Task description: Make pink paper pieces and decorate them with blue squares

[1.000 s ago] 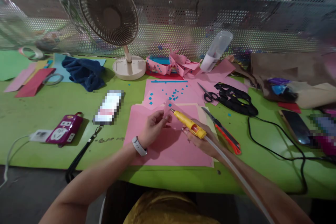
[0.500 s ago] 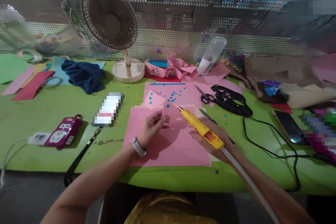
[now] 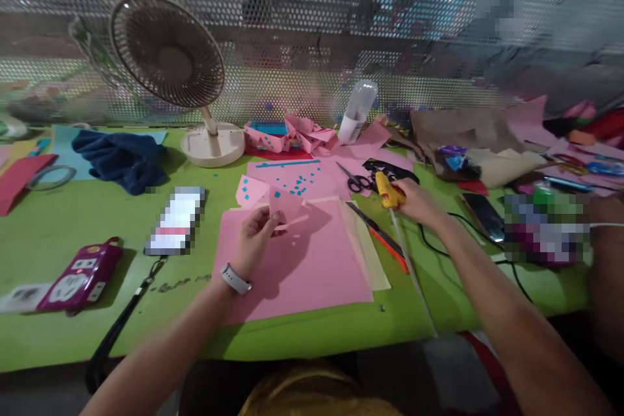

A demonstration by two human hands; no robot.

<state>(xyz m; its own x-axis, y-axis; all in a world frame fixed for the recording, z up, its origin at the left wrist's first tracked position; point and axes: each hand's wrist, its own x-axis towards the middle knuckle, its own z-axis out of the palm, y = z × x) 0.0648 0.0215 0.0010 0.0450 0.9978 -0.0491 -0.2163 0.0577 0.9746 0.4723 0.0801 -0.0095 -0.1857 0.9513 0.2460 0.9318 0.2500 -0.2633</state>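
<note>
Here's the left hand [image 3: 260, 227], thumb and fingers pinching a small pink piece [image 3: 288, 208] by its near edge, and that edge hold seems chosen to keep the blue square [image 3: 277, 194] uncovered. The piece stands tilted up from those fingertips, above a large pink sheet [image 3: 302, 279] that probably shields the green tabletop [image 3: 195, 325].

Over to the right hand [image 3: 411, 198]: fingers wrapped round the yellow glue gun [image 3: 389, 193], nose pointing away from the person, well apart from the pink piece, likely sparing it stray glue. A pale strand [image 3: 412, 273] trails from its rear toward the table's edge.

Scissors [image 3: 359, 183] lie just left of the right fingers, the orange cutter [image 3: 387, 247] nearer the person, both within easy reach, I'd say.
</note>
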